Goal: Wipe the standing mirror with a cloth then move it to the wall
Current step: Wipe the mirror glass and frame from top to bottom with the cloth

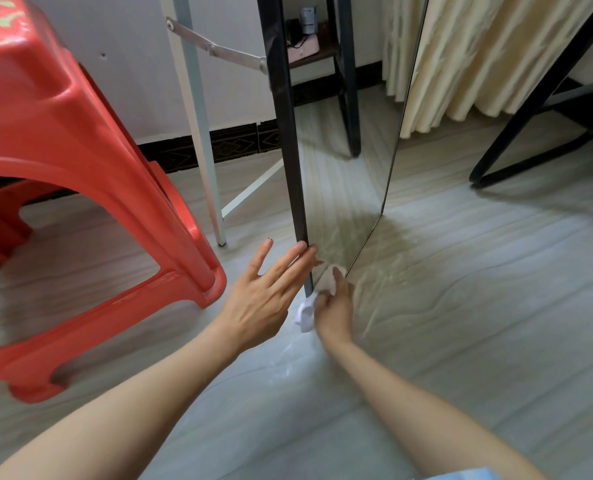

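The standing mirror point(343, 174) rises from the floor in the middle of the view, its dark left frame edge running from the top down to the floor. Its glass reflects the floor, a curtain and a black shelf. My left hand point(267, 292) has straight fingers, and the fingertips touch the frame's left edge near the bottom. My right hand point(335, 308) grips a small white cloth point(305, 315) and presses it against the mirror's bottom corner. Part of the cloth sticks out to the left of my fingers.
A red plastic stool point(80, 174) stands close on the left. The mirror's white support leg point(205, 140) and metal brace point(219, 50) stand behind it by the white wall. A black table leg point(530, 112) and cream curtain point(478, 57) are at the right.
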